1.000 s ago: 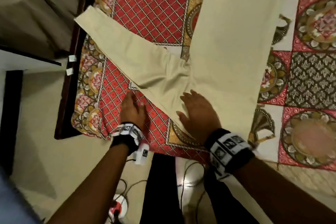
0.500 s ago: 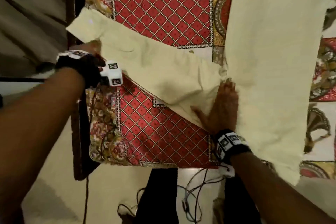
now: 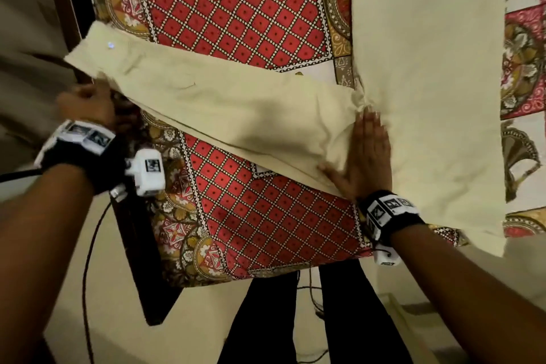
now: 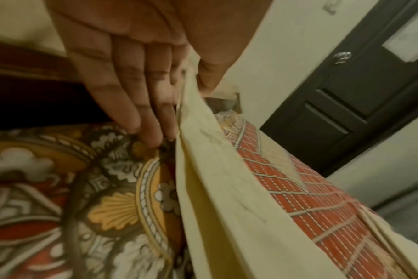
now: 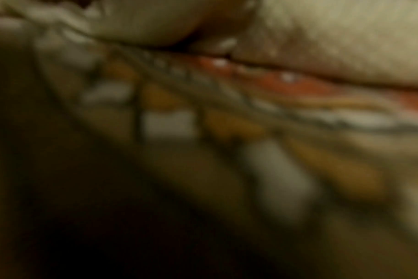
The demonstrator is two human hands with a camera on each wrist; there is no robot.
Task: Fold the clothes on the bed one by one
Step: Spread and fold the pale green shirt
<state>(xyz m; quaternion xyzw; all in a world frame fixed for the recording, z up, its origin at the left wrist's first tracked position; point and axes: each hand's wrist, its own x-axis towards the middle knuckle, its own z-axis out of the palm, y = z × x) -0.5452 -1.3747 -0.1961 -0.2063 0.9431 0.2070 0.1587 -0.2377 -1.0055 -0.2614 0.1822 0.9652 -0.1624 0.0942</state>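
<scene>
A pale cream shirt point(image 3: 419, 74) lies spread on the patterned bed cover point(image 3: 242, 9), its long sleeve point(image 3: 224, 100) running out to the left bed edge. My left hand point(image 3: 85, 100) pinches the sleeve's cuff end at that edge; in the left wrist view thumb and forefinger point(image 4: 189, 79) nip the sleeve cloth point(image 4: 217, 188). My right hand point(image 3: 366, 154) lies flat, fingers straight, pressing the cloth where the sleeve meets the body. The right wrist view is dark and blurred, with only bed cover point(image 5: 227, 122) and cream cloth point(image 5: 346, 37) showing.
The dark wooden bed frame point(image 3: 141, 260) runs along the left edge, with floor point(image 3: 189, 334) and cables below. My legs in dark trousers point(image 3: 266, 328) stand at the bed's near edge. A dark door point(image 4: 360, 98) shows in the left wrist view.
My left hand went from the bed cover near the shirt's armpit out to the cuff and took hold of it. The right hand slid up along the armpit seam and stays flat.
</scene>
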